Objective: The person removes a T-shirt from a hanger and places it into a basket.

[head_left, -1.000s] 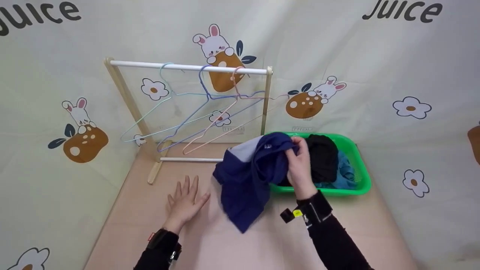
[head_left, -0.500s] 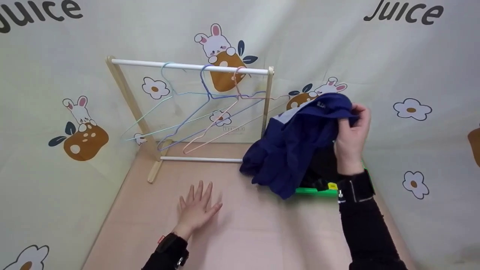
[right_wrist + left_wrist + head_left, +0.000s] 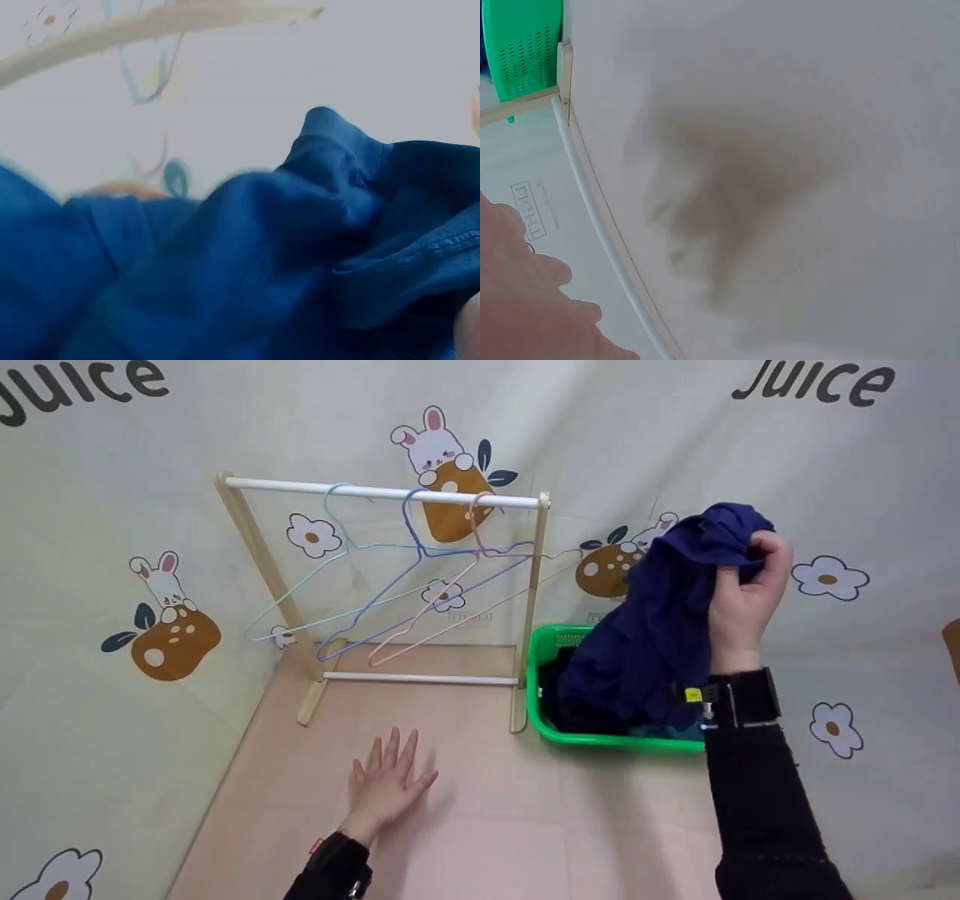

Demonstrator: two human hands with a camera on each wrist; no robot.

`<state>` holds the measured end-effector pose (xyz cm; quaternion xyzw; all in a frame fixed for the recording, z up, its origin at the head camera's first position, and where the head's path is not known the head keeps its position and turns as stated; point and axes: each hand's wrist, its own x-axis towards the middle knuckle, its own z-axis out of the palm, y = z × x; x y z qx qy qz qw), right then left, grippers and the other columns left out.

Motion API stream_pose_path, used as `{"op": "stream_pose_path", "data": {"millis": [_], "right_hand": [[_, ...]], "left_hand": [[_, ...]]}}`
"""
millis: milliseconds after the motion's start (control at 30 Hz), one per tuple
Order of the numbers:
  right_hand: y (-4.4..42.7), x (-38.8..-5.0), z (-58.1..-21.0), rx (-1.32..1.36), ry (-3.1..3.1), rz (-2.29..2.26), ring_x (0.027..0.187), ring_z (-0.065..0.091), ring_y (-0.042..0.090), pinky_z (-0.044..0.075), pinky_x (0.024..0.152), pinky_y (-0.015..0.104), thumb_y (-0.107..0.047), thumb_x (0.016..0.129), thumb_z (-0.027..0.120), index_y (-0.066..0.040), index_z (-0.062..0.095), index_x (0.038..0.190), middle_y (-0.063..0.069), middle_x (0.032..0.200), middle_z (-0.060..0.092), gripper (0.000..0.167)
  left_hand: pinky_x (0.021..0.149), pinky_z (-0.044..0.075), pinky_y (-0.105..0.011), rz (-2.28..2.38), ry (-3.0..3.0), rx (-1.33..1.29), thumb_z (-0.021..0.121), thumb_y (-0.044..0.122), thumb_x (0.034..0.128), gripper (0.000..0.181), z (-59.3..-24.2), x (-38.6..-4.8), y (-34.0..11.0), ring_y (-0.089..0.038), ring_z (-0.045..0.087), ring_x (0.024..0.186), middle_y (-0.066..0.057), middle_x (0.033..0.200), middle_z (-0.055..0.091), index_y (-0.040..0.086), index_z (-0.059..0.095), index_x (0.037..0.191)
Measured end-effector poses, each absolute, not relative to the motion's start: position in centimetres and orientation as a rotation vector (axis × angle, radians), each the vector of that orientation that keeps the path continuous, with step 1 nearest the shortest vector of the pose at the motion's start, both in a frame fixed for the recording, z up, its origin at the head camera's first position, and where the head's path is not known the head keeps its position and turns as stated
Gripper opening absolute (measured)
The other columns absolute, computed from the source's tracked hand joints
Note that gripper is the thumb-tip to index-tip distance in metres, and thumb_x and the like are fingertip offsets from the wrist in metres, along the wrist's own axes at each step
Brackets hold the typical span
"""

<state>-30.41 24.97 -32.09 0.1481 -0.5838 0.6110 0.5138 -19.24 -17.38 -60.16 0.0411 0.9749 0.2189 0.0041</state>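
My right hand (image 3: 750, 600) pinches a navy blue garment (image 3: 652, 615) by one edge and holds it up over the green basket (image 3: 611, 741). The cloth hangs in folds, its lower end down at the basket's contents. In the right wrist view the blue cloth (image 3: 240, 262) fills the lower half, with a stitched hem at the right. Whether it is a shirt or another piece cannot be told. My left hand (image 3: 386, 795) is spread above the table, fingers straight, holding nothing; its fingers (image 3: 532, 292) show at the lower left of the left wrist view.
A wooden rack with a white rod (image 3: 300, 487) stands left of the basket. On it hang a light green hanger (image 3: 300, 585), a blue hanger (image 3: 375, 604) and a pink hanger (image 3: 439, 589). Dark clothes (image 3: 581, 720) lie in the basket. A printed curtain surrounds the table.
My right hand has carried the navy garment right and up, from in front of the rack to over the basket. My left hand has shifted slightly right and stayed spread.
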Motion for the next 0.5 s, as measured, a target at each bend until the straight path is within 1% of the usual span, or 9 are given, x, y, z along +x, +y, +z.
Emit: {"op": "stream_pose_path", "data": {"millis": [100,200,300,400,500], "right_hand": [[26.2,-31.8,-34.9,0.306,-1.503,1.492,0.102,0.051,0.020,0.036,0.096,0.029,0.005,0.090,0.066,0.002,0.058,0.097,0.001,0.098,0.053,0.011],[27.4,-33.0,-39.1,0.222,-1.639,1.543,0.106,0.053,0.017,0.038,0.098,0.027,0.001,0.091,0.067,0.004,0.056,0.100,0.004,0.101,0.053,0.014],[28.2,-33.1,-43.6,0.137,-1.869,1.472,0.105,0.056,0.015,0.040,0.095,0.025,-0.004,0.092,0.068,0.005,0.056,0.104,0.007,0.103,0.057,0.019],[28.3,-32.5,-47.6,0.107,-2.149,1.278,0.101,0.058,0.021,0.041,0.092,0.030,-0.003,0.088,0.070,0.003,0.060,0.105,0.013,0.104,0.062,0.021],[28.2,-31.6,-51.0,0.159,-2.362,1.087,0.101,0.059,0.032,0.041,0.091,0.041,-0.001,0.081,0.072,-0.001,0.064,0.104,0.018,0.104,0.066,0.024]], "left_hand": [[0.106,0.006,-0.075,0.702,3.046,0.135,0.053,0.061,0.0932,0.080,-60.3,-19.3,-17.2,-0.047,0.013,0.146,-0.017,0.162,0.020,0.019,0.029,0.157],[0.106,0.006,-0.075,0.703,3.042,0.145,0.052,0.063,0.0931,0.081,-60.4,-19.4,-17.0,-0.047,0.013,0.146,-0.018,0.161,0.020,0.019,0.029,0.157],[0.106,0.006,-0.075,0.689,3.048,0.143,0.050,0.064,0.0927,0.082,-60.4,-19.5,-16.9,-0.047,0.014,0.146,-0.018,0.161,0.021,0.019,0.029,0.157],[0.106,0.007,-0.075,0.684,3.054,0.130,0.049,0.066,0.0923,0.083,-60.4,-19.7,-16.7,-0.046,0.014,0.146,-0.017,0.161,0.021,0.019,0.029,0.157],[0.106,0.007,-0.074,0.689,3.052,0.127,0.049,0.067,0.0923,0.083,-60.3,-19.9,-16.4,-0.046,0.013,0.146,-0.017,0.162,0.020,0.019,0.028,0.157]]}}
